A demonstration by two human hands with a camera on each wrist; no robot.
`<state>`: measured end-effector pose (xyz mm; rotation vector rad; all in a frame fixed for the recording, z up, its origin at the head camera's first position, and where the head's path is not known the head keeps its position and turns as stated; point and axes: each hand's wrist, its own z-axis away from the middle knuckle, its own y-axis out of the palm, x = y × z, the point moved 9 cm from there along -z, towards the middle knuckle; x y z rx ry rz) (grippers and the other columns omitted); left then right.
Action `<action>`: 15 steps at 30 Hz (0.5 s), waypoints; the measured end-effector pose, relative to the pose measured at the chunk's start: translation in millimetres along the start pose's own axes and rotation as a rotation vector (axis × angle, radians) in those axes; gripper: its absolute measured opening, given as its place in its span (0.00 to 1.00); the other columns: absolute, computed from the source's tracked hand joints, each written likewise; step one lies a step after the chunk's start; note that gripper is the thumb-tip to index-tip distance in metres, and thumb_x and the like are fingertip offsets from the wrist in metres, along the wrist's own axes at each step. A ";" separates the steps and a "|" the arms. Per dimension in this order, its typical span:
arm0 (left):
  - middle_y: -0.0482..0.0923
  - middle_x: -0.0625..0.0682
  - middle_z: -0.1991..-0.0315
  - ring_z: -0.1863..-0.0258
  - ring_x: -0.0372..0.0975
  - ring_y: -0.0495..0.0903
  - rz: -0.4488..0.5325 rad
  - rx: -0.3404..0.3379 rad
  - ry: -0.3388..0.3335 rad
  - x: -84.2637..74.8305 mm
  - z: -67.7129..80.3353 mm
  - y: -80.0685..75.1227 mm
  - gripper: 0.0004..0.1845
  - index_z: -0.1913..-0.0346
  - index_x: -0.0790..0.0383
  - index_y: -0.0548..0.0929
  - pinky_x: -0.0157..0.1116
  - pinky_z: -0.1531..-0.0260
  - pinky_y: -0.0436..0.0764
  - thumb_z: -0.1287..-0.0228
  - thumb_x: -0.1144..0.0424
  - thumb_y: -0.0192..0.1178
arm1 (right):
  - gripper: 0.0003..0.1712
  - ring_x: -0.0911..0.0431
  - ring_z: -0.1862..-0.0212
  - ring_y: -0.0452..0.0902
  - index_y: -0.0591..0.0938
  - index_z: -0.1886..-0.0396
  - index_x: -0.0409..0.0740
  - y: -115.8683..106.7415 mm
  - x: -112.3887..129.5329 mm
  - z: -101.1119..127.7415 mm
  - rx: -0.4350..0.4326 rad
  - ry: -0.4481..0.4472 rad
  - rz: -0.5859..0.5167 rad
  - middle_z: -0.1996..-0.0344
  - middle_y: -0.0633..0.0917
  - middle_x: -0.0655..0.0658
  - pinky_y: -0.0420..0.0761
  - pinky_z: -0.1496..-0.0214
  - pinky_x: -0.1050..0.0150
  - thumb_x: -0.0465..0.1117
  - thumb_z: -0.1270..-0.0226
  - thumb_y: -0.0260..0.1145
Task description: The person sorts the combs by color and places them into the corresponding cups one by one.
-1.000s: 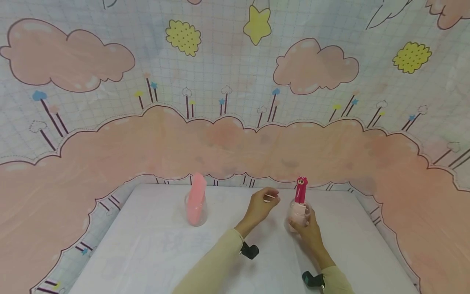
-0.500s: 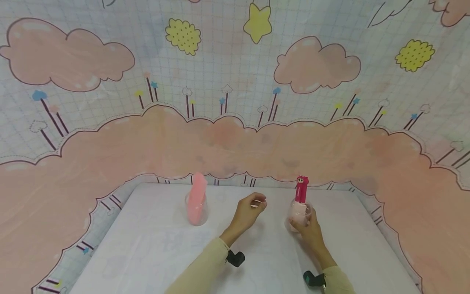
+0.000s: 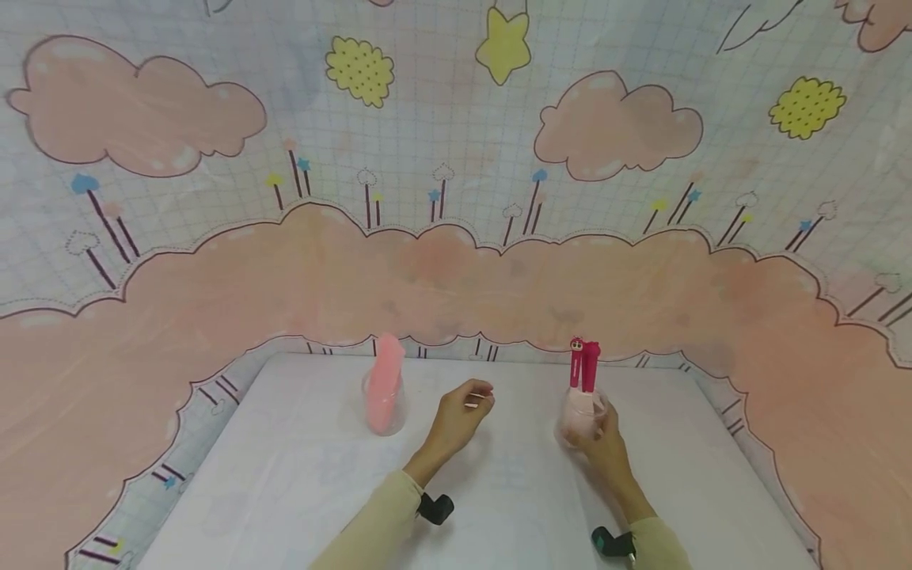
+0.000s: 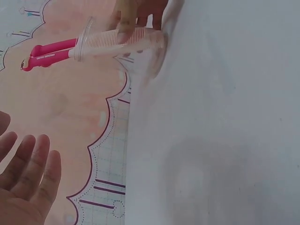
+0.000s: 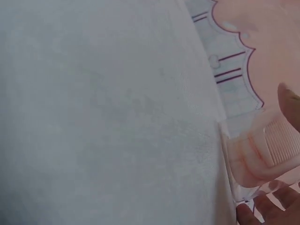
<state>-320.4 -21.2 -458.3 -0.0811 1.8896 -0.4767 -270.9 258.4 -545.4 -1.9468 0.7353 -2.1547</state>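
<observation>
My right hand [image 3: 602,447] grips a clear cup [image 3: 570,427] at the right of the white table. Upright in that cup stands a pale pink, fine-toothed comb-like thing [image 4: 105,41], with two slim red handles [image 3: 584,366] above the rim; one has a small face with eyes. Ribs and the cup's base show in the right wrist view, between thumb and fingers. My left hand [image 3: 456,416] hovers over the middle of the table, holding nothing, its fingers loosely bent. In the left wrist view its fingers [image 4: 35,168] are spread and relaxed, apart from the cup.
A second clear cup [image 3: 397,412], with a long pink flat piece [image 3: 385,380] leaning in it, stands at the table's left rear. The white tabletop [image 3: 299,475] ends before a cloth backdrop [image 3: 456,285] printed with clouds and stars.
My left hand has drawn away leftward from the cup. The red handles, seen as one at first, now show as two side by side. My right hand still holds the cup.
</observation>
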 end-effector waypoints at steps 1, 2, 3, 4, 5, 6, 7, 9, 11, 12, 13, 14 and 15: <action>0.85 0.52 0.54 0.55 0.41 0.85 -0.006 -0.001 -0.001 0.4 0.6 -1.4 0.10 0.50 0.57 0.83 0.31 0.54 0.83 0.31 0.61 0.60 | 0.62 0.30 0.26 0.54 0.37 0.21 0.49 -1.0 -0.5 1.0 0.001 -0.004 0.003 0.24 0.54 0.29 0.66 0.31 0.35 0.52 0.38 0.71; 0.85 0.52 0.54 0.54 0.41 0.85 -0.010 -0.001 -0.002 0.6 1.2 -3.1 0.10 0.50 0.57 0.83 0.31 0.54 0.83 0.31 0.61 0.59 | 0.62 0.30 0.26 0.54 0.38 0.21 0.49 -2.4 -0.4 1.7 -0.001 -0.009 0.003 0.25 0.54 0.28 0.66 0.31 0.35 0.52 0.39 0.71; 0.85 0.52 0.54 0.54 0.40 0.85 -0.018 -0.002 0.000 0.5 1.8 -4.9 0.10 0.50 0.57 0.83 0.31 0.55 0.83 0.31 0.61 0.59 | 0.62 0.29 0.26 0.54 0.38 0.21 0.48 -4.1 0.9 2.6 -0.003 -0.018 0.007 0.25 0.53 0.28 0.65 0.31 0.34 0.52 0.39 0.72; 0.85 0.51 0.54 0.54 0.41 0.85 -0.025 -0.005 0.006 -0.3 2.5 -7.2 0.10 0.50 0.57 0.82 0.31 0.55 0.83 0.31 0.61 0.59 | 0.62 0.30 0.26 0.54 0.38 0.21 0.49 -6.3 2.4 3.6 -0.012 -0.021 0.022 0.24 0.53 0.29 0.65 0.31 0.34 0.53 0.39 0.72; 0.85 0.51 0.54 0.54 0.40 0.85 -0.034 -0.009 0.011 -0.7 3.0 -9.9 0.11 0.49 0.57 0.82 0.31 0.55 0.83 0.31 0.61 0.59 | 0.62 0.31 0.26 0.54 0.38 0.21 0.48 -8.8 5.8 4.4 -0.024 -0.036 0.036 0.24 0.53 0.29 0.64 0.30 0.35 0.53 0.40 0.72; 0.85 0.51 0.53 0.54 0.41 0.85 -0.042 -0.012 0.018 -1.6 3.6 -12.8 0.11 0.49 0.57 0.82 0.32 0.54 0.84 0.31 0.61 0.59 | 0.62 0.32 0.25 0.53 0.39 0.21 0.48 -11.9 10.1 5.1 -0.042 -0.052 0.053 0.24 0.53 0.30 0.63 0.29 0.35 0.54 0.40 0.72; 0.85 0.51 0.53 0.53 0.41 0.85 -0.051 -0.014 0.025 -2.8 4.2 -15.7 0.11 0.48 0.57 0.82 0.33 0.54 0.84 0.31 0.61 0.59 | 0.61 0.33 0.25 0.53 0.40 0.21 0.48 -15.5 14.7 5.7 -0.063 -0.071 0.065 0.23 0.53 0.32 0.62 0.29 0.36 0.54 0.39 0.71; 0.85 0.52 0.50 0.51 0.42 0.84 -0.095 -0.012 0.045 -6.0 5.9 -20.7 0.13 0.46 0.58 0.81 0.36 0.51 0.84 0.30 0.61 0.58 | 0.59 0.36 0.24 0.51 0.41 0.21 0.47 -23.3 24.7 7.7 -0.114 -0.110 0.085 0.23 0.52 0.34 0.60 0.27 0.37 0.54 0.38 0.70; 0.83 0.52 0.45 0.46 0.44 0.83 -0.173 -0.007 0.065 -10.2 8.3 -25.4 0.16 0.41 0.57 0.79 0.41 0.47 0.83 0.29 0.59 0.57 | 0.56 0.38 0.23 0.50 0.43 0.21 0.47 -30.5 36.3 10.6 -0.165 -0.157 0.105 0.22 0.52 0.36 0.58 0.26 0.37 0.53 0.35 0.68; 0.82 0.53 0.43 0.43 0.45 0.81 -0.218 -0.004 0.073 -13.0 9.6 -27.4 0.18 0.39 0.57 0.78 0.43 0.44 0.81 0.29 0.58 0.56 | 0.54 0.38 0.23 0.50 0.45 0.21 0.47 -33.8 42.8 12.5 -0.192 -0.184 0.115 0.22 0.52 0.36 0.57 0.26 0.36 0.53 0.34 0.67; 0.80 0.53 0.40 0.41 0.46 0.80 -0.268 -0.001 0.080 -15.4 10.7 -29.2 0.20 0.37 0.56 0.77 0.45 0.42 0.80 0.28 0.57 0.56 | 0.52 0.38 0.23 0.49 0.46 0.21 0.46 -36.5 49.8 14.8 -0.217 -0.213 0.126 0.22 0.52 0.37 0.57 0.26 0.35 0.53 0.34 0.66; 0.79 0.53 0.38 0.38 0.47 0.78 -0.322 0.003 0.088 -17.8 11.8 -30.7 0.21 0.35 0.55 0.76 0.47 0.39 0.78 0.28 0.55 0.55 | 0.50 0.38 0.23 0.49 0.48 0.21 0.46 -38.4 57.4 17.6 -0.239 -0.243 0.136 0.22 0.52 0.37 0.56 0.26 0.33 0.52 0.33 0.66; 0.77 0.53 0.36 0.36 0.47 0.76 -0.370 0.005 0.094 -20.3 12.9 -32.1 0.23 0.34 0.54 0.75 0.49 0.38 0.76 0.28 0.54 0.55 | 0.49 0.38 0.23 0.48 0.49 0.21 0.46 -39.9 66.2 21.0 -0.257 -0.275 0.143 0.22 0.52 0.37 0.55 0.27 0.32 0.51 0.32 0.65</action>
